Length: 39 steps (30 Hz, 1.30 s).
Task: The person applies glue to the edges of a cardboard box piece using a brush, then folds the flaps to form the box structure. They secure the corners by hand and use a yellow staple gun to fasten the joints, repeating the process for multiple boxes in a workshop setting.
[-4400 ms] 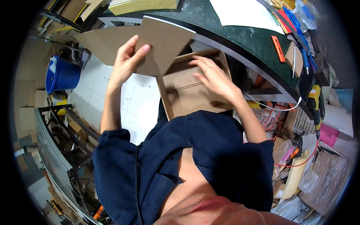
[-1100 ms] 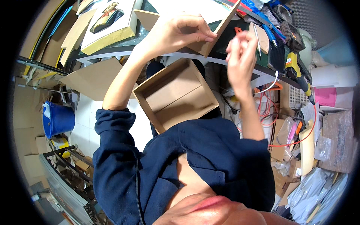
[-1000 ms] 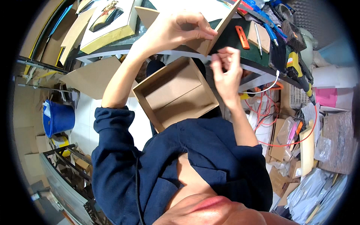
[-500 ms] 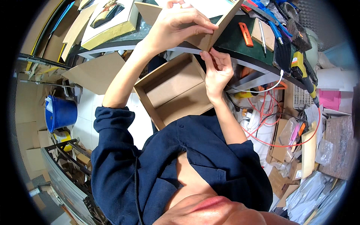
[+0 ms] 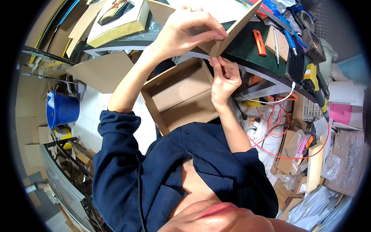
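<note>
One shirt (image 5: 162, 158), dark navy, matte cloth, loose cut, creased throughout. Left sleeve (image 5: 118, 125): rolled into thick, uneven folds, ending about the elbow. Right sleeve (image 5: 247, 154): same cloth, also ending about the elbow. Collar (image 5: 216, 176): open, self-coloured, pointed, spread along both edges of the neck opening. Button (image 5: 186, 133): small, round, dark, on the front edge. Cord (image 5: 140, 193): thin, black, along the shirt's left side. Left hand (image 5: 189, 29) and right hand (image 5: 226, 79): bare.

The held board (image 5: 235, 28) looks matt, smooth — the bucket (image 5: 66, 111) glossy plastic.
</note>
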Tool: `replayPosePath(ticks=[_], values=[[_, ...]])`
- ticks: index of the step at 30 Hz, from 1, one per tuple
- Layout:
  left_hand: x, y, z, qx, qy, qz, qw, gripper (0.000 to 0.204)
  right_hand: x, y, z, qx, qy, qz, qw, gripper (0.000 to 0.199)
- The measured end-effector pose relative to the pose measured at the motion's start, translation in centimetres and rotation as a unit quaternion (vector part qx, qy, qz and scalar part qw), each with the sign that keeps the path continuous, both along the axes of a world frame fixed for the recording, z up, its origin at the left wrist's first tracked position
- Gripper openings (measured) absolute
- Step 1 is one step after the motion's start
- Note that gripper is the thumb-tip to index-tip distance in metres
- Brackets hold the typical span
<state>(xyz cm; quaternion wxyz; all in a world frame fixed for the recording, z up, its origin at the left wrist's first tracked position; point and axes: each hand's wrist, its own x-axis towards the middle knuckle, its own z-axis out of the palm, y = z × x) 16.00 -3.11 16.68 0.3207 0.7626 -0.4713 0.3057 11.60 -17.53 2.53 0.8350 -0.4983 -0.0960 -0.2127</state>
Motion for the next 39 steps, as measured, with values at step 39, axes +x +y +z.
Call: replayPosePath(ticks=[39], values=[[0.2, 0.0, -1.2, -0.005, -0.014, 0.035, 0.999, 0.017, 0.1, -0.2, -0.5, -0.144, -0.041, -0.082, 0.985, 0.012]])
